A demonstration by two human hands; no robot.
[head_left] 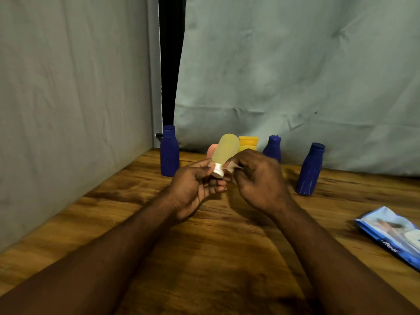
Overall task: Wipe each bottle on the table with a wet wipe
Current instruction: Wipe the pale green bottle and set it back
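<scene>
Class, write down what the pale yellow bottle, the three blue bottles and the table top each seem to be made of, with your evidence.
The pale yellow bottle: likely translucent plastic; light glows through it. The blue bottles: probably opaque matt plastic; no glare. The table top: wood or wood-look laminate; brown grain streaks, slight sheen.

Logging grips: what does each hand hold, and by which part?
The left hand holds the pale bottle by its white cap; the right hand pinches a wipe beside it.
</scene>
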